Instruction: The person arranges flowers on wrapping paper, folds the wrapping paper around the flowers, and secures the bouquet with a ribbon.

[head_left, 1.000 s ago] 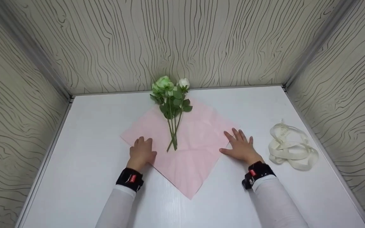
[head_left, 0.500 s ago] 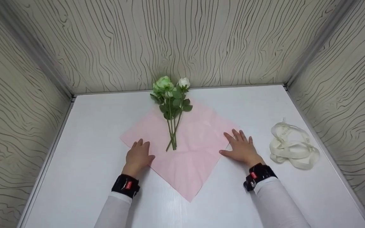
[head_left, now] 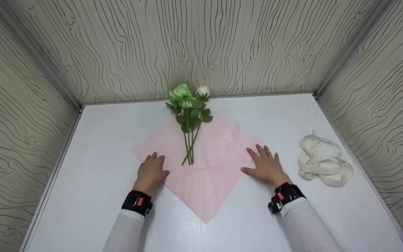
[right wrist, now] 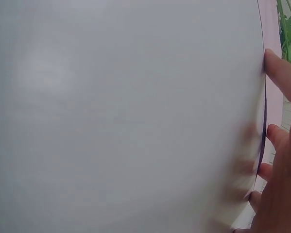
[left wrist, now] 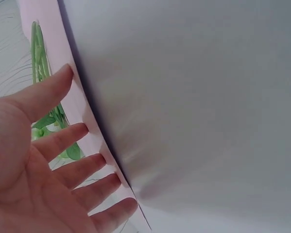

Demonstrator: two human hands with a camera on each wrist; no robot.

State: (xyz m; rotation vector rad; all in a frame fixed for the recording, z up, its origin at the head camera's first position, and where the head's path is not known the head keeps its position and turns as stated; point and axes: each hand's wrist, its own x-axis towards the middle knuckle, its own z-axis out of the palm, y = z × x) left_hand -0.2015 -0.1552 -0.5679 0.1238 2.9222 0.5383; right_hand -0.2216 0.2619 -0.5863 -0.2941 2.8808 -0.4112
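A square of pink wrapping paper (head_left: 219,147) lies on the white table with one corner pointing toward me. Several flowers with green stems (head_left: 189,147) rest on its far half, a large pale green bloom (head_left: 181,91) and a white rose (head_left: 203,91) at the back. My left hand (head_left: 150,172) lies with spread fingers on the paper's left edge; in the left wrist view its fingertips (left wrist: 80,127) touch that edge. On the opposite edge my right hand (head_left: 266,166) presses down, fingers spread. In the right wrist view its thumb (right wrist: 279,68) meets the paper's rim.
A loosely looped cream ribbon (head_left: 324,161) lies on the table (head_left: 93,175) to the right of my right hand. Wood-grain patterned walls (head_left: 243,49) enclose the table at the back and both sides.
My left hand has slid slightly left and its fingers have straightened. The paper's near corner has shifted a little toward me and left. My right hand has barely moved.
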